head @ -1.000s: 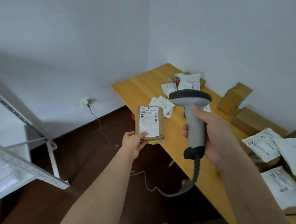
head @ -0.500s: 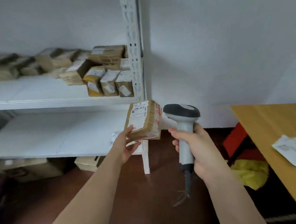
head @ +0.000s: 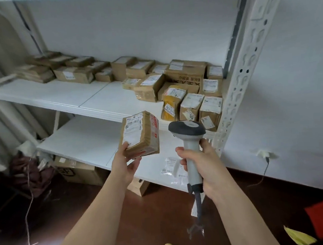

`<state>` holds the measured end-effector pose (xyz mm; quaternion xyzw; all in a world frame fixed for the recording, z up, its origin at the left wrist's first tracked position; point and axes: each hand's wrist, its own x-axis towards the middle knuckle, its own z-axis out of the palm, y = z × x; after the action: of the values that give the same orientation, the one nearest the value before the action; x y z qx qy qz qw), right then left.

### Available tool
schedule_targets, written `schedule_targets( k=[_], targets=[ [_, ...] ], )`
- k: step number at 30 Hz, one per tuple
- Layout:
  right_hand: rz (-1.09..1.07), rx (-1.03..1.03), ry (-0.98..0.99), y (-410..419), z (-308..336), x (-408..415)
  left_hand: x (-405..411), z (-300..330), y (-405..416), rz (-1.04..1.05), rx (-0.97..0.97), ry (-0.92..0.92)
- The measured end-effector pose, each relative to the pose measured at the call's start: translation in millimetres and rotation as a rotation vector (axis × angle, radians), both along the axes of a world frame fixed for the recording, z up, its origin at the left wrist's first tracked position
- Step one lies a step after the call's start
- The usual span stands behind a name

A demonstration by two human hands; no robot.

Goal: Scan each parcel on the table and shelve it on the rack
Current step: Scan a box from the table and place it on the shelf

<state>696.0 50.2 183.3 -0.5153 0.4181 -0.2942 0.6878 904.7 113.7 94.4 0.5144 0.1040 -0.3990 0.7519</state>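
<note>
A left hand (head: 128, 164) is gripping a taped cardboard parcel (head: 140, 134) by its lower corner, holding it up before a white rack (head: 238, 90). The right hand (head: 202, 166) is clutching a scanner (head: 188, 139) upright beside it.

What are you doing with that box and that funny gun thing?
A person is putting parcels away. The left hand holds a small taped cardboard parcel up in front of a white rack. The right hand grips a grey barcode scanner. The upper shelf holds many parcels; the lower shelf has lots of room.
</note>
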Motion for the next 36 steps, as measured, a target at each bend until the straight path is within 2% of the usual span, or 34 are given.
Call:
schedule_targets(
  k=[5,10,14,20,27,30,33,36],
  targets=[
    [0.076,0.000,-0.058,-52,4,86,82,14,-54,0.005,0.023,-0.118],
    [0.026,-0.011,-0.090,-98,10,142,140,26,-120,-0.043,0.079,-0.224],
    [-0.071,-0.008,-0.045,-116,5,165,152,24,-159,-0.189,0.103,-0.185],
    [-0.213,0.020,-0.024,-111,0,180,159,11,-183,-0.293,0.118,-0.230],
    [-0.395,0.037,-0.017,-87,-5,181,165,1,-173,-0.354,-0.005,-0.180],
    [-0.456,0.048,0.010,-68,-9,175,161,-2,-167,-0.255,0.148,-0.253],
    [-0.514,0.044,0.018,-53,-9,163,146,-4,-162,-0.155,0.312,-0.170],
    [-0.589,0.040,0.004,-42,-6,143,119,-8,-160,-0.416,0.430,-0.062]
  ],
)
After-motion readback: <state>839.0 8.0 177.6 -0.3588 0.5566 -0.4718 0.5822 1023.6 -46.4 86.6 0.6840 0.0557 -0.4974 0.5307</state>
